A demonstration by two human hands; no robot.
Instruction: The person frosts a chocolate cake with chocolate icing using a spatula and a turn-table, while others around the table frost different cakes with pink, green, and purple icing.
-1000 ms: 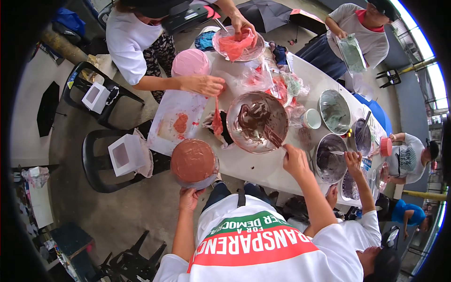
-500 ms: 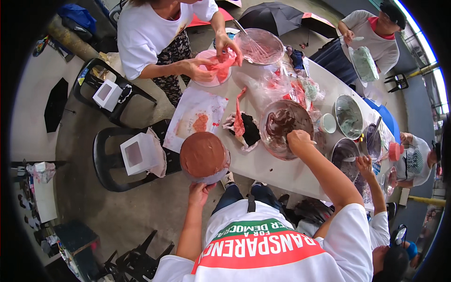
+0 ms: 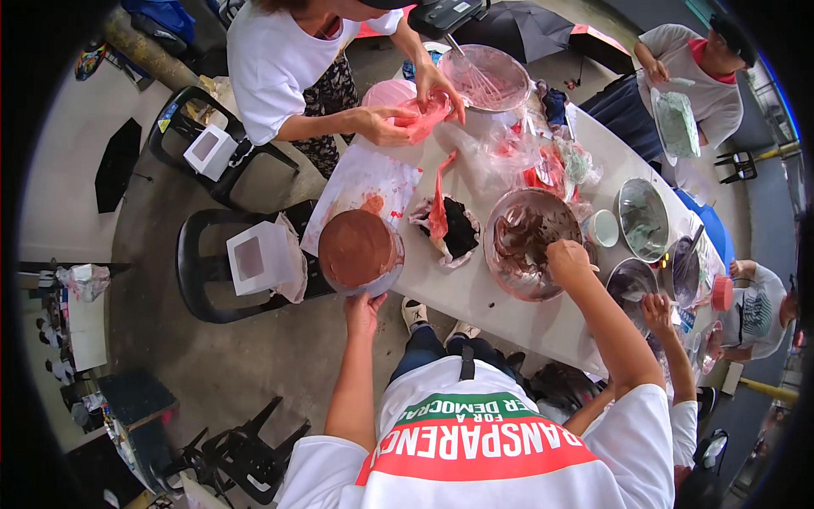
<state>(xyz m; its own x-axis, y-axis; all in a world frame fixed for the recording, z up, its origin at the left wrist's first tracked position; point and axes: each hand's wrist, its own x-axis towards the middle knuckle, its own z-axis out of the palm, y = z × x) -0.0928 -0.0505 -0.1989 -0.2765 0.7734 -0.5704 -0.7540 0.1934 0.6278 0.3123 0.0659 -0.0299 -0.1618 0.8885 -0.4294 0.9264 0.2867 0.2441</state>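
My left hand (image 3: 365, 312) is closed on the underside and near edge of a round chocolate-frosted cake (image 3: 359, 248) on a greyish board, held up beside the table. My right hand (image 3: 570, 260) is closed inside a metal bowl (image 3: 500, 276) smeared with brown frosting (image 3: 521, 233). A pale handle end pokes out of that fist; the rest of the utensil is hidden. Left of the bowl, a black cloth-like bundle (image 3: 459, 229) lies on the table with a red piping bag (image 3: 439, 212) across it. A stained paper sheet (image 3: 356, 182) lies beyond the cake.
Across the table, a person's hands (image 3: 411, 119) handle a pink plastic bag at a pink bowl. Bowls of green frosting (image 3: 643, 222) and dark frosting (image 3: 627, 280) stand right, where another person's hand (image 3: 656, 312) works. A white cup (image 3: 603, 229) stands between. Chairs with white boxes (image 3: 261, 257) stand left.
My right hand has shifted slightly within the bowl, and the brown frosting is spread differently. The cake has tilted a little in my left hand. The whole view has shifted slightly.
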